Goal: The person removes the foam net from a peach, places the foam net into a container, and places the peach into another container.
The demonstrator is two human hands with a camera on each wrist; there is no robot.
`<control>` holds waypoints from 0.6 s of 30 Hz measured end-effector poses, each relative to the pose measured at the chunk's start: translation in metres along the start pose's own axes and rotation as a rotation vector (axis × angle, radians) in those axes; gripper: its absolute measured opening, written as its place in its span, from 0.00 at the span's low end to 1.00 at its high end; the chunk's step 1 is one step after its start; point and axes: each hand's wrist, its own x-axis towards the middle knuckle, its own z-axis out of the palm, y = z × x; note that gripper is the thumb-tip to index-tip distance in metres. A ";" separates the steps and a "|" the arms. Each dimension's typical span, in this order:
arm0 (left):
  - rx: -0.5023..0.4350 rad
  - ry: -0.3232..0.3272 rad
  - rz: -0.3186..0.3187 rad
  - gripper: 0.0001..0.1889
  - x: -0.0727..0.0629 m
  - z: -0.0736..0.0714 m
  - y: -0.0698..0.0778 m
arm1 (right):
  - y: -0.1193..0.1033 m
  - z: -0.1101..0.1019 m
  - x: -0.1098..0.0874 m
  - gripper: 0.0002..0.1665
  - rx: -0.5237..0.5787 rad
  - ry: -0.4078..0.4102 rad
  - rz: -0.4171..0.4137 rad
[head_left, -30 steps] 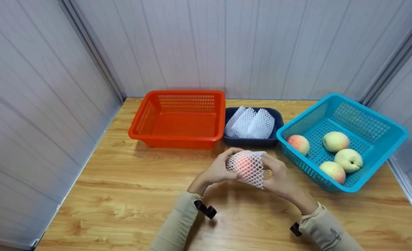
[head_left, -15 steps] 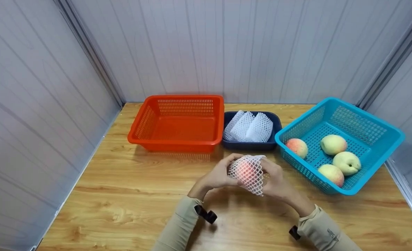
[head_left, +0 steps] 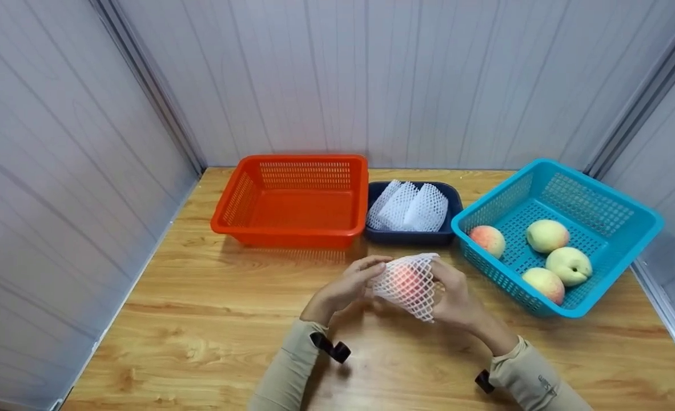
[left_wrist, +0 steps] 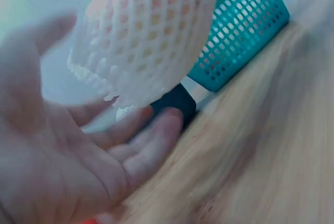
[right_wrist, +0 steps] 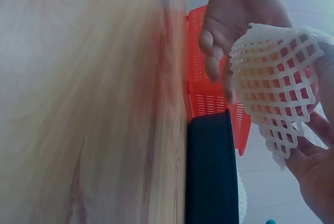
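Note:
A peach [head_left: 407,281] sits inside a white foam net sleeve [left_wrist: 151,36], held above the table in front of the baskets. My right hand [head_left: 458,294] grips the sleeved peach at the sleeve's wide right end; the right wrist view shows that hand's fingers [right_wrist: 308,164] at its edge. My left hand [head_left: 340,291] is at the narrow left end, its fingers spread and extended in the left wrist view. Whether its fingertips [left_wrist: 169,122] touch the net there is unclear.
Several peaches [head_left: 569,266] lie in a blue basket [head_left: 623,285] at the right. A navy tray [head_left: 412,237] with folded foam nets [head_left: 426,208] stands at the back centre. Beside it is a red basket [head_left: 292,233]. White panels [head_left: 337,80] enclose the wooden table [head_left: 200,319].
My left hand has loosened from around the peach and drawn slightly left, its fingers straighter. My right hand still holds the sleeved peach in nearly the same place.

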 end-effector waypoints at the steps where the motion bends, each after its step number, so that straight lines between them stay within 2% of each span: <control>1: -0.055 0.003 -0.038 0.23 0.000 0.000 0.001 | 0.000 -0.001 0.000 0.40 -0.003 0.001 0.000; 3: -0.146 0.020 -0.097 0.21 0.001 -0.001 0.001 | -0.001 -0.002 0.001 0.40 -0.011 -0.007 0.012; 6: -0.205 0.090 -0.138 0.18 0.002 -0.001 0.001 | -0.004 -0.004 0.001 0.41 -0.041 -0.020 0.021; 9: -0.194 0.165 -0.156 0.14 0.002 0.000 0.001 | -0.006 -0.004 0.001 0.40 -0.049 -0.025 0.024; 12: -0.173 0.210 -0.163 0.12 0.002 0.002 0.001 | -0.007 -0.003 0.000 0.39 -0.051 -0.025 0.025; 18: -0.153 0.298 -0.122 0.09 0.005 0.005 0.003 | -0.008 -0.004 0.000 0.38 -0.035 -0.028 0.037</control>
